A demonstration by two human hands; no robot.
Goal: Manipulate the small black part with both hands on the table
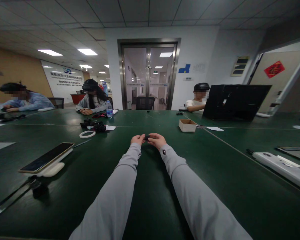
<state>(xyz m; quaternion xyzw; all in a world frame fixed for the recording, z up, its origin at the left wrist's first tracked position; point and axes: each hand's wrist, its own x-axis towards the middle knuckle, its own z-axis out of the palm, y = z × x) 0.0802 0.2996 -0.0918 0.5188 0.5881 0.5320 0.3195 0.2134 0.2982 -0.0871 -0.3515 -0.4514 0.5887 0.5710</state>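
Observation:
Both my arms, in light grey sleeves, reach forward over the dark green table (pixel 150 186). Between my hands is a small black object (pixel 146 137), too small to tell its kind. My left hand (pixel 138 139) pinches its left end with thumb and fingers. On its other end, the fingers of my right hand (pixel 158 140) are closed. The object is held at or just above the tabletop; I cannot tell if it touches. My fingers hide part of it.
A small open box (pixel 187 126) stands beyond my right hand. Left are a white tape ring (pixel 87 134), black gear (pixel 93 125), a water bottle (pixel 109 109) and a phone (pixel 48 156). A white device (pixel 282 166) lies right, a black monitor (pixel 236 101) behind. Three people sit across.

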